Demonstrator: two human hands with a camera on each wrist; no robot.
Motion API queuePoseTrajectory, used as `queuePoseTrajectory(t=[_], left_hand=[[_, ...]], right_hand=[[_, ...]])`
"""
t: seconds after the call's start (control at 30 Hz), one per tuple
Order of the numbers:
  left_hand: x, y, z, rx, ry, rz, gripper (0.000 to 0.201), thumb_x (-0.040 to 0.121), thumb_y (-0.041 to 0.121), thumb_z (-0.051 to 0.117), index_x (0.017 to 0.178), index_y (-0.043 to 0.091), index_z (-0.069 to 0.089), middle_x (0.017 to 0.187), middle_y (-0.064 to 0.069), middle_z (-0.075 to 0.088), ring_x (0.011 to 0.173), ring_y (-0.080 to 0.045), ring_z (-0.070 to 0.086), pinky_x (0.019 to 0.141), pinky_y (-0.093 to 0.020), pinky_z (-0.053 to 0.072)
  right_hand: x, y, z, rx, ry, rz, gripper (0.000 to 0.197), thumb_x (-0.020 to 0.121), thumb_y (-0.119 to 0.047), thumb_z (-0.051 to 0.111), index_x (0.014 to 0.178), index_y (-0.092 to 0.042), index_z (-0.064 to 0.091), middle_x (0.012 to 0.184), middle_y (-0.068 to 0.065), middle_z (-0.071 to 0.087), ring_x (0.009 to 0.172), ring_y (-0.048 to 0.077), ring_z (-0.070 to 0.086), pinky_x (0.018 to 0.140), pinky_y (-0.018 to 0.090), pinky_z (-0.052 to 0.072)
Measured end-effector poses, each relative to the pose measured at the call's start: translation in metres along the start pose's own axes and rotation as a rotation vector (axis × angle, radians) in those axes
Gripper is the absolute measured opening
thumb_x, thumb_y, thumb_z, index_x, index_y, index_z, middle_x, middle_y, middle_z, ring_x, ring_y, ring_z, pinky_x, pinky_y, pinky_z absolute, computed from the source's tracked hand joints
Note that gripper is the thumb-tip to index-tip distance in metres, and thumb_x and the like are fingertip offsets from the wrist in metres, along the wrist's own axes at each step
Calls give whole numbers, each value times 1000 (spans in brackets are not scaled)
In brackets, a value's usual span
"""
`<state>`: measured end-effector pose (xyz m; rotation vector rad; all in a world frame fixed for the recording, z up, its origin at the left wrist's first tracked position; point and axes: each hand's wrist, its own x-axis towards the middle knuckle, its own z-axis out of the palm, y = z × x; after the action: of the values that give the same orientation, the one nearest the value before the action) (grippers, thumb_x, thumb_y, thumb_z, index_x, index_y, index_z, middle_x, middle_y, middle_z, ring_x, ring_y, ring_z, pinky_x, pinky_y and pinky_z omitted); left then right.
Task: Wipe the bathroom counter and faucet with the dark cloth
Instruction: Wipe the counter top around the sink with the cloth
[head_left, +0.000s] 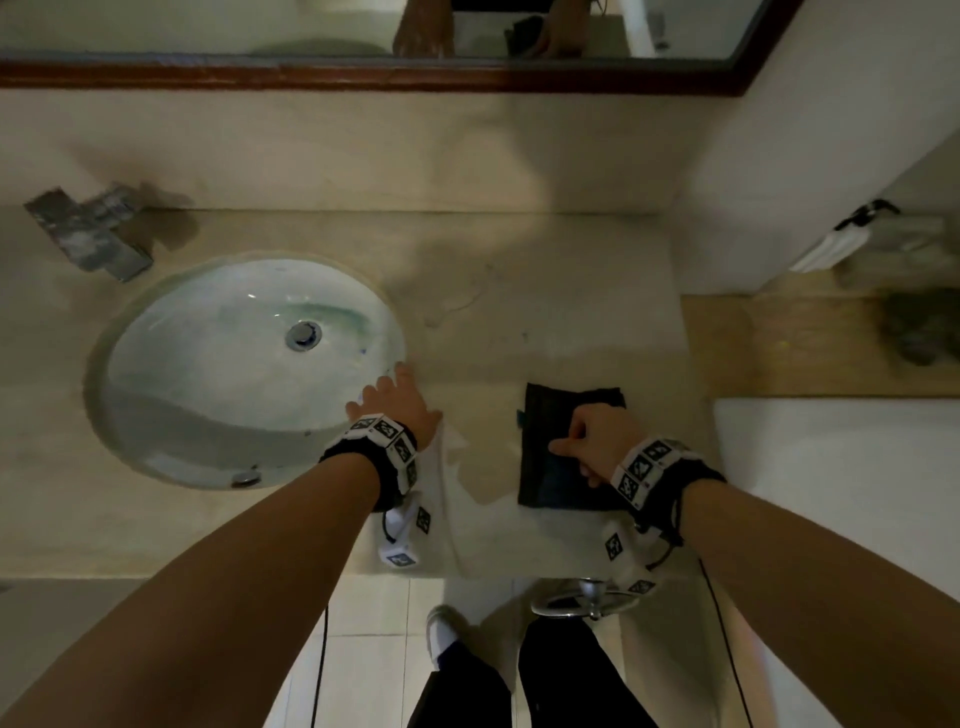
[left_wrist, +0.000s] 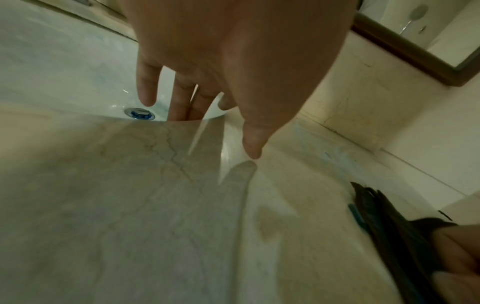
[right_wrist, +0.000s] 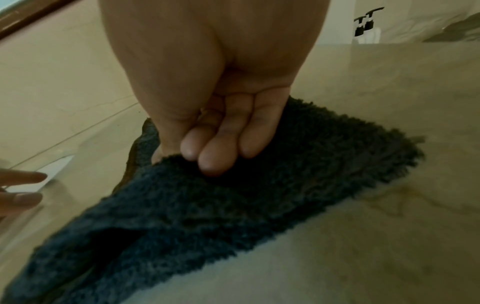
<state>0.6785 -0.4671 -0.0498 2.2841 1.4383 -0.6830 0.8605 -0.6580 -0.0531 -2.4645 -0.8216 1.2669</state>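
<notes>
A dark fluffy folded cloth (head_left: 550, 467) (right_wrist: 259, 205) (left_wrist: 389, 236) lies on the beige marble counter (head_left: 519, 322) near its front edge, right of the sink. My right hand (head_left: 582, 436) (right_wrist: 192, 156) sits on top of it, fingers curled, pinching a raised fold of the cloth against the thumb. My left hand (head_left: 395, 395) (left_wrist: 226, 107) is open with straight, spread fingers at the right rim of the oval white sink (head_left: 171, 374) (left_wrist: 78, 72), thumb just above the counter. The metal faucet (head_left: 88, 234) stands at the back left, far from both hands.
A wood-framed mirror (head_left: 467, 78) runs along the back wall. A white wall (head_left: 779, 182) bounds the counter on the right, and pump bottles (head_left: 852, 234) (right_wrist: 366, 22) stand on a shelf beyond it. The drain plug (head_left: 303, 335) sits in the basin. A metal ring fitting (head_left: 587, 597) hangs below the front edge.
</notes>
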Motion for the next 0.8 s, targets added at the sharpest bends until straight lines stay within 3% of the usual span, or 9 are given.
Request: queuePoseTrajectory(t=[0.13,0.43,0.6,0.8], left_hand=[[9,3,-1,12,-2,-23,88,90,61,46,154,21,1,152,-11,28,135,-35,33,108,-52,27],[24,5,-3,3,22,-7,96,83,61,58,153,27,1,144,-10,37,126,-33,43,100,-48,39],[29,4,-3,0,29,-15,96,81,62,61,152,31,4,139,-10,42,121,-33,47,96,-48,41],[32,6,0,-13,31,-32,96,80,59,64,152,32,6,137,-11,43,120,-35,47,96,-50,41]], right_hand=[[4,-1,-5,-10,-37,-17,31,85,-40,71,83,-14,55,59,6,70,47,21,66,50,32,56],[58,-30,-38,51,60,-33,32,85,-39,71,80,-10,60,61,7,69,45,19,65,40,22,46],[102,-61,-57,173,123,-30,32,83,-37,74,81,-8,61,60,10,69,45,27,66,39,27,50],[143,-92,-71,250,99,-27,30,83,-33,76,80,-10,57,59,11,67,39,21,61,37,28,51]])
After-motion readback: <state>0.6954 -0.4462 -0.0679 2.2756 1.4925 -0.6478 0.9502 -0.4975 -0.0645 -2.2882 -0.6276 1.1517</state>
